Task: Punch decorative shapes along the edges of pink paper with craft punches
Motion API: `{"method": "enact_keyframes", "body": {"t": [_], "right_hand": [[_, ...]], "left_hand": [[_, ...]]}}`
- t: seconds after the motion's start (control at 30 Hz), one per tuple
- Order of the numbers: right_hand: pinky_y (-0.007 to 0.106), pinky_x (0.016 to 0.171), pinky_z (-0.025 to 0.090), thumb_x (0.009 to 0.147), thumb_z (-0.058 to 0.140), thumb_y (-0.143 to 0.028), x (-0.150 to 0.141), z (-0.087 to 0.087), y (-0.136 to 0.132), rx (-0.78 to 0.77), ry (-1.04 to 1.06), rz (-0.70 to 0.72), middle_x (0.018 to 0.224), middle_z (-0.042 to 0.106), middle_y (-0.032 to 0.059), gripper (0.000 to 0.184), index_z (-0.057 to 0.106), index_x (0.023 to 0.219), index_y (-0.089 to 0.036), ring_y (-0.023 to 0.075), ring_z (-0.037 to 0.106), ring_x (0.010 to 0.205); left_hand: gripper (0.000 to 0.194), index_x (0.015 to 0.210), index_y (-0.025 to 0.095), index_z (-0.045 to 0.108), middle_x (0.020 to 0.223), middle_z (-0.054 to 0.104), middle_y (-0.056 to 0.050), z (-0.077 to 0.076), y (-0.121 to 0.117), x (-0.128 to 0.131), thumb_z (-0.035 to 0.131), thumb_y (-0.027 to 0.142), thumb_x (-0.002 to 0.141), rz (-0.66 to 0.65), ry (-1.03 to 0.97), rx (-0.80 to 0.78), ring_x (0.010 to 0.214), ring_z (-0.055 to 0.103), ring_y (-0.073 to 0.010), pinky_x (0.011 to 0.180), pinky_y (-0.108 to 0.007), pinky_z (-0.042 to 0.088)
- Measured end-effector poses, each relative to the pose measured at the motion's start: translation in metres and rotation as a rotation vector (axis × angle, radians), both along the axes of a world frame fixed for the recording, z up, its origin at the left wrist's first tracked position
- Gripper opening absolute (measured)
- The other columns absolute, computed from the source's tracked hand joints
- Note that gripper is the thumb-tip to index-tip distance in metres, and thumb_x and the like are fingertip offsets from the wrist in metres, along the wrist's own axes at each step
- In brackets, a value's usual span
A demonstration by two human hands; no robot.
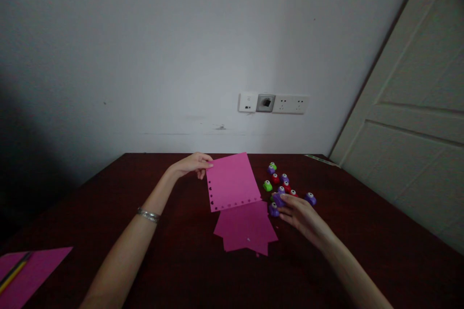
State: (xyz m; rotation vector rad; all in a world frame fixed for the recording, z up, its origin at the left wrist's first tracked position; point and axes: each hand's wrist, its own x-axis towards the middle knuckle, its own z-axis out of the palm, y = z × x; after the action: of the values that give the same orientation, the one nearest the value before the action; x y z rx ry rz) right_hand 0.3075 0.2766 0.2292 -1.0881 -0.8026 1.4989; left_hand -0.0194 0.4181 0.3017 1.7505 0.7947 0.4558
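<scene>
My left hand (pixel 195 164) pinches the upper left corner of a pink sheet of paper (pixel 234 178), raised and tilted over the table. Small shapes are punched along its left and bottom edges. Beneath it, more pink sheets (pixel 246 227) lie overlapped at angles, with tiny paper bits on and near them. My right hand (pixel 295 210) has its thumb and fingers closed on a purple paper punch (pixel 278 199) with a white round button. Around it sit several similar punches, among them a green punch (pixel 267 186), a red punch (pixel 275 178) and another purple punch (pixel 310 198).
A pink sheet (pixel 39 265) lies at the table's left front with pencils (pixel 14 273) on it, one yellow. The dark red table (pixel 174 260) meets a pale wall with sockets (pixel 290 104). A white door (pixel 409 106) stands at right, and a ruler-like strip (pixel 321 160) lies at the far right edge.
</scene>
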Motion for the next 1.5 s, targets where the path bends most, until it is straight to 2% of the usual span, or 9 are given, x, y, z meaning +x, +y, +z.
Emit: {"method": "enact_keyframes", "body": {"t": [0.1,0.4,0.63,0.9,1.13,1.33,1.5], "right_hand": [[0.023,0.063,0.052,0.068,0.069,-0.03,-0.001,0.0,-0.001,-0.007,0.002,0.016,0.085,0.068,0.0062,0.027,0.065,0.091,-0.015,0.0144,0.063,0.072],[0.024,0.073,0.051,0.068,0.069,-0.028,-0.004,-0.009,0.0,0.045,-0.007,0.091,0.083,0.069,0.0057,0.015,0.067,0.079,-0.018,0.015,0.064,0.076],[0.026,0.077,0.05,0.07,0.067,-0.028,-0.004,-0.011,-0.001,0.063,-0.053,0.104,0.089,0.068,0.007,0.018,0.068,0.084,-0.018,0.0175,0.063,0.081],[0.024,0.068,0.051,0.065,0.071,-0.026,-0.011,-0.003,-0.004,0.025,-0.016,0.144,0.08,0.069,0.0059,0.019,0.068,0.081,-0.016,0.0152,0.064,0.072],[0.018,0.059,0.048,0.068,0.068,-0.028,-0.013,-0.002,-0.007,0.033,-0.026,0.153,0.076,0.067,0.0038,0.017,0.066,0.079,-0.016,0.011,0.062,0.067],[0.025,0.073,0.049,0.068,0.069,-0.026,-0.018,-0.002,-0.013,0.069,-0.03,0.242,0.088,0.066,0.0045,0.02,0.067,0.085,-0.017,0.0142,0.061,0.078],[0.023,0.072,0.048,0.064,0.072,-0.025,-0.026,-0.006,-0.012,0.073,-0.089,0.224,0.083,0.067,0.0031,0.024,0.067,0.085,-0.016,0.0122,0.061,0.074]], "left_hand": [[0.023,0.085,0.013,0.057,0.057,0.057,0.0,-0.001,-0.001,0.003,0.06,0.034,0.073,-0.016,0.006,-0.014,0.044,0.051,-0.0066,0.044,-0.019,0.038],[0.024,0.084,0.013,0.057,0.056,0.058,-0.001,-0.006,-0.001,0.009,0.061,0.034,0.073,-0.027,0.039,-0.009,0.042,0.051,-0.0073,0.042,-0.02,0.037],[0.022,0.083,0.013,0.058,0.058,0.059,0.0,-0.007,0.0,0.008,0.061,0.033,0.073,-0.034,0.03,-0.004,0.043,0.052,-0.0066,0.043,-0.019,0.039],[0.023,0.083,0.013,0.057,0.057,0.058,0.0,-0.005,-0.002,0.01,0.06,0.033,0.073,-0.045,0.042,-0.013,0.043,0.051,-0.0067,0.043,-0.019,0.038],[0.024,0.084,0.012,0.059,0.057,0.059,-0.002,-0.01,0.002,0.007,0.06,0.034,0.075,-0.089,0.053,-0.009,0.043,0.052,-0.0064,0.042,-0.018,0.037],[0.024,0.083,0.014,0.06,0.057,0.059,-0.002,-0.016,0.0,0.017,0.058,0.037,0.076,-0.129,0.11,-0.018,0.043,0.053,-0.008,0.042,-0.019,0.037],[0.026,0.083,0.014,0.059,0.06,0.058,-0.002,-0.022,-0.003,0.031,0.06,0.038,0.073,-0.151,0.153,-0.035,0.045,0.055,-0.0092,0.044,-0.02,0.04]]}}
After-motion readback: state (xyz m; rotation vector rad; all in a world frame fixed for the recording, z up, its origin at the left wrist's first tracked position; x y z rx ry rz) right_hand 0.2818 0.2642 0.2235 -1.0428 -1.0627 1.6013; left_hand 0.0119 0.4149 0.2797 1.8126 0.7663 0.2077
